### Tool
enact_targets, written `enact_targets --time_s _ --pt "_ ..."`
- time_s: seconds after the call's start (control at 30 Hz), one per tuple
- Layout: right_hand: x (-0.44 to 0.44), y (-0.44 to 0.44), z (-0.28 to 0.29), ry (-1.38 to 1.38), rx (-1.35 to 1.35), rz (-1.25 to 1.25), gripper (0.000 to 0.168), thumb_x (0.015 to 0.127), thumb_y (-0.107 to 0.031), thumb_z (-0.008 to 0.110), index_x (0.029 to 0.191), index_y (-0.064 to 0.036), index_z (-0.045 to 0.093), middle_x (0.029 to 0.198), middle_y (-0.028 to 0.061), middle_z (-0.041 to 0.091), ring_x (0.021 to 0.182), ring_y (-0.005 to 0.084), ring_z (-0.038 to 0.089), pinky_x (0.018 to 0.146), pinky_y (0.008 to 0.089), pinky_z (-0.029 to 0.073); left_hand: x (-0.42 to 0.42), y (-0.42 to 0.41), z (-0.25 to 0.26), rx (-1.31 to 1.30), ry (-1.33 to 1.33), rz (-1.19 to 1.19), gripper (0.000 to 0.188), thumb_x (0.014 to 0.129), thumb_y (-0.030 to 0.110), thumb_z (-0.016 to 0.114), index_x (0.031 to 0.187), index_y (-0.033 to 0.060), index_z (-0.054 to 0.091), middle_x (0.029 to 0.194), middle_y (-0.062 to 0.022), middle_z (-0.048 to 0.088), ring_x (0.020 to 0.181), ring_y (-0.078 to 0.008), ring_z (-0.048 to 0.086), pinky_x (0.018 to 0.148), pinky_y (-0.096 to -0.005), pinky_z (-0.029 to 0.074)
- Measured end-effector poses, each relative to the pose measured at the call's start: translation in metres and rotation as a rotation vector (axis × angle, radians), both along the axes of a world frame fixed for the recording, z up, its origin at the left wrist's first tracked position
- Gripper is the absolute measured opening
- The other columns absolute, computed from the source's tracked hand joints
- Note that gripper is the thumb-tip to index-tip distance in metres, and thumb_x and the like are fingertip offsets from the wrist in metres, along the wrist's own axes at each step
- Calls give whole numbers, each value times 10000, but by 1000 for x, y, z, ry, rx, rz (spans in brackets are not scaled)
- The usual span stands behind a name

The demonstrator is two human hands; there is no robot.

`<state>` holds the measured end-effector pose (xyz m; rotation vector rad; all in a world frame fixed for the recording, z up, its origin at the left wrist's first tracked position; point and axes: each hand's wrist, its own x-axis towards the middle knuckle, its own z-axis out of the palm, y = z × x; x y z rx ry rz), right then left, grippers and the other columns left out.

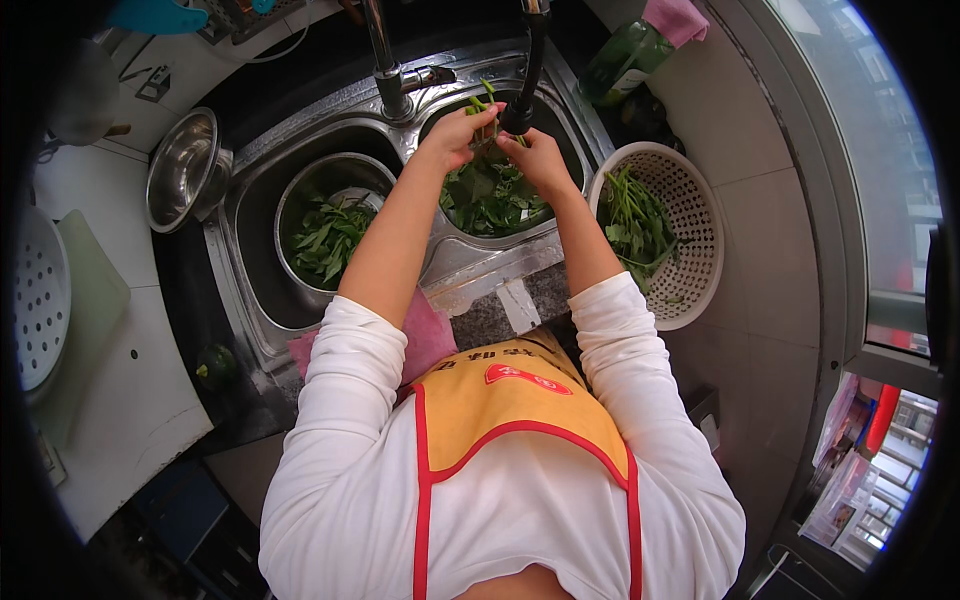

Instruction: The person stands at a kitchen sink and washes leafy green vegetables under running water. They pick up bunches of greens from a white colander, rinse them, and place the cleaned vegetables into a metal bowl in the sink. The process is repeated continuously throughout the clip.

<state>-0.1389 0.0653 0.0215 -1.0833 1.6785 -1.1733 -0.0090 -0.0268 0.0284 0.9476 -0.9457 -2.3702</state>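
My left hand [456,138] grips some green stems [484,101] of a leafy vegetable over the right sink basin [576,172]. Close beside it, my right hand [538,159] pinches the lower part of the same stems, its fingers partly hidden by the black faucet head [517,116]. Loose leafy greens [487,196] lie below both hands in that basin. In the left basin [251,247] stands a round stainless steel pot [283,217] holding picked leaves [330,244]. To the right of the sink, a white plastic colander [694,225] contains long-stemmed greens [634,210].
A chrome faucet [391,90] rises behind the basins. Metal bowls [184,171] lean at the left rim. A green bottle [626,60] with a pink cloth [676,19] stands back right. A cutting board [90,292] and perforated white strainer [37,300] are far left.
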Motion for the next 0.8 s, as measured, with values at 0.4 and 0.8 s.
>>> enact_targets --time_s 0.4,0.8 --pt "-13 -5 8 -373 4 -134 200 835 -229 599 898 -39 600 689 -23 534 552 63 449 484 218 343 15 10 -12 -500 -175 -188 324 762 193 691 1057 107 588 819 65 541 638 -27 408 523 -191 301" --pt "-19 -5 -7 -523 69 -174 198 847 -279 573 842 -81 583 715 -10 548 596 77 488 490 228 384 27 12 -4 -461 -138 -188 179 823 134 610 991 78 642 813 45 585 647 -35 454 547 -196 340"
